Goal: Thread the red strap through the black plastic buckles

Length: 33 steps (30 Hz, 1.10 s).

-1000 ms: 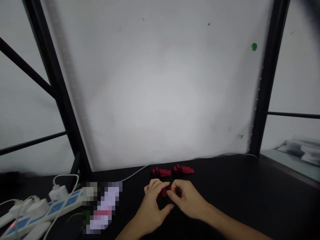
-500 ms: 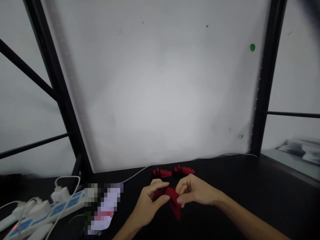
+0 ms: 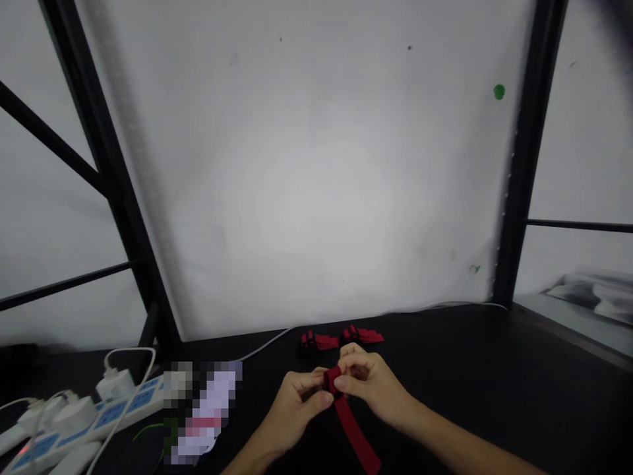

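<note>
The red strap [image 3: 352,422], with no readable label, is pinched between left hand [image 3: 297,406] and right hand [image 3: 373,382] fingers.

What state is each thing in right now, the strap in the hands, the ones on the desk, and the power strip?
Red strap: pinched at its upper end, tail hanging loose.
Left hand: closed on the strap.
Right hand: closed on the strap.
Two red straps: bundled, lying on the desk.
Power strip: chargers plugged in.

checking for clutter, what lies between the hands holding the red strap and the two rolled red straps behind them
Head view: only bare black tabletop between the hands' red fabric strap and the two rolled red straps.
</note>
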Each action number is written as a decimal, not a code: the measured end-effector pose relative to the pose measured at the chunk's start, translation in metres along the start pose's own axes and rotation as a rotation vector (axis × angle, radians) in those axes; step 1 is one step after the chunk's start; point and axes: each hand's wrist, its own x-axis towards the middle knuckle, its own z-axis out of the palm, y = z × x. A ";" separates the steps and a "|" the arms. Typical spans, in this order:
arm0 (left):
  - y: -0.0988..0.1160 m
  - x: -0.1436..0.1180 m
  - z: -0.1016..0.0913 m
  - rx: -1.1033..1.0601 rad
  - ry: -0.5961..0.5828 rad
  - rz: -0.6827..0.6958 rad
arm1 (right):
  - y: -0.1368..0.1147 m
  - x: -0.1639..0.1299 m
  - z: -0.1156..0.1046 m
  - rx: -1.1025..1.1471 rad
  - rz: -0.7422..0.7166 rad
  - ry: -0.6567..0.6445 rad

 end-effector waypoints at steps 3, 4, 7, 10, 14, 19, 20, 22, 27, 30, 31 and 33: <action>-0.006 -0.001 0.003 -0.058 0.080 -0.046 | -0.004 -0.001 0.000 -0.111 -0.053 0.041; -0.007 -0.001 0.004 -0.092 0.100 -0.055 | -0.006 -0.002 0.000 -0.151 -0.070 0.048; -0.011 -0.001 0.005 -0.186 0.129 -0.056 | -0.012 -0.006 -0.001 -0.257 -0.133 0.042; -0.014 0.001 0.001 -0.228 0.200 -0.040 | -0.017 -0.008 -0.003 -0.391 -0.216 -0.004; -0.016 0.005 -0.007 -0.169 0.359 0.017 | -0.013 -0.005 -0.002 -0.328 -0.097 0.029; -0.012 0.005 -0.010 0.050 0.312 0.111 | 0.004 -0.001 0.005 0.048 0.255 -0.052; -0.010 0.003 -0.010 0.136 0.290 0.121 | 0.006 -0.001 0.006 0.090 0.301 -0.065; -0.007 0.001 -0.009 0.334 0.248 0.137 | 0.008 -0.002 0.007 0.126 0.350 -0.092; -0.001 -0.002 -0.009 0.574 0.218 0.132 | 0.006 -0.002 -0.002 0.070 0.320 -0.131; -0.002 -0.001 -0.011 0.502 0.275 0.118 | 0.007 0.001 -0.011 -0.026 0.299 -0.089; -0.003 -0.001 -0.012 0.503 0.280 0.119 | 0.008 0.001 -0.013 -0.072 0.268 -0.064; -0.005 -0.001 -0.014 0.559 0.269 0.134 | 0.009 0.003 -0.015 -0.149 0.189 -0.032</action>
